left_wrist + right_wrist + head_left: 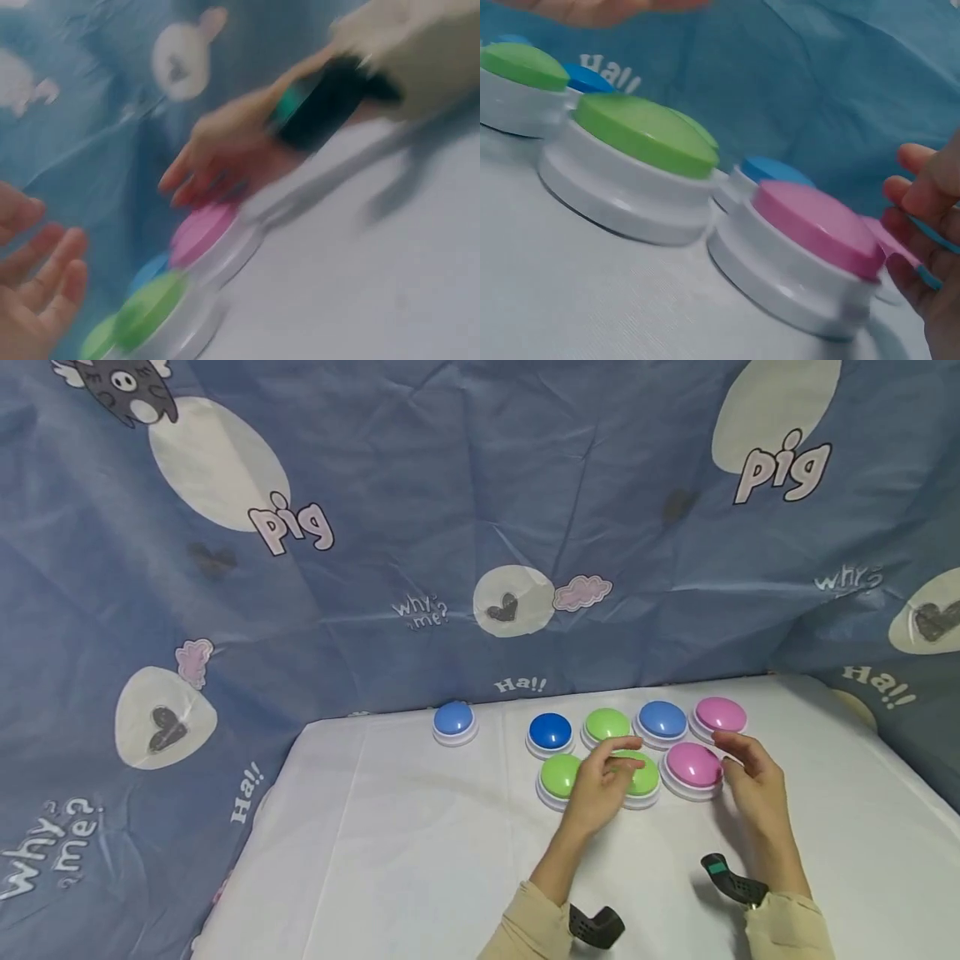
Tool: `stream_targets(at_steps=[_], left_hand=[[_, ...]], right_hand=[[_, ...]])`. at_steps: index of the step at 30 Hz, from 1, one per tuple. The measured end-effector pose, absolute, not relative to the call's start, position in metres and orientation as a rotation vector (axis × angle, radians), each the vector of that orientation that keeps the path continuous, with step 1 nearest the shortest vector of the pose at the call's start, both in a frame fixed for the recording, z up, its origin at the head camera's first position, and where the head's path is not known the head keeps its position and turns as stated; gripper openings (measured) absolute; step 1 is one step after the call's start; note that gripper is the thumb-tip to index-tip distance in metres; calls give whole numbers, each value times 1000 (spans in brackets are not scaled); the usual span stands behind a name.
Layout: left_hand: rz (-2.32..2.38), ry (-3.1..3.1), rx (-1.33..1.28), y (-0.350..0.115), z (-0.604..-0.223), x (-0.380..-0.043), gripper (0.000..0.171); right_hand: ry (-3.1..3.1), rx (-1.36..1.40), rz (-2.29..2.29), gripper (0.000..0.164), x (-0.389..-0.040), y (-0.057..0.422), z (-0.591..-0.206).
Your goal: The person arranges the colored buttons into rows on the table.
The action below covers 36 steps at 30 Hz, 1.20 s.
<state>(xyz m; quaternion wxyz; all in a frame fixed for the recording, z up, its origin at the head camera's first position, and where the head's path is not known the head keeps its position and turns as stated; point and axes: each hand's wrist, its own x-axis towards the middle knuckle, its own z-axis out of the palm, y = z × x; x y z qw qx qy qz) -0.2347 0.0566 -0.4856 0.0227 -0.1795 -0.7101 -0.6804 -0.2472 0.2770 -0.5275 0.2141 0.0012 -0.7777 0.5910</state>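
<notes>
My left hand [603,789] hovers over a green push button [647,777] with a white base, its fingers loosely bent and holding nothing. The same hand [34,277] shows spread fingers at the left of its wrist view. At the right end of the front row is a pink button [693,766]. My right hand [757,781] is just right of it, fingertips close to its edge and loosely curved. In the right wrist view, the right hand's fingers [930,187] stand beside the pink dome [817,225]. Another green button [558,775] lies left of my left hand.
Behind them, a dark blue button [550,731], a green one [607,724], a lighter blue one [662,720] and a pink one [720,714] form a back row. A blue button [453,718] sits apart, farther left. A printed blue cloth [420,527] hangs behind the white table [405,860].
</notes>
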Motion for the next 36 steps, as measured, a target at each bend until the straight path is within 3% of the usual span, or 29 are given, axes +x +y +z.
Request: stream_targets(at_steps=[8,19,27,36], left_hand=[[-1947,-2160,-384,-31,-468,-253,30],[-1606,-2029,-47,-113,-530,-298,27],[-1277,-1993,178,-145,-533,-301,46],[-1447,-2102,345,-151,-545,-302,61]], right_hand=[[-2144,156,1609,30,-251,254,-516],[-2161,370,1648,30,-255,216,-511],[-2159,573,1778,27,-256,165,-511],[-2268,841,1919,25,-246,109,-513]])
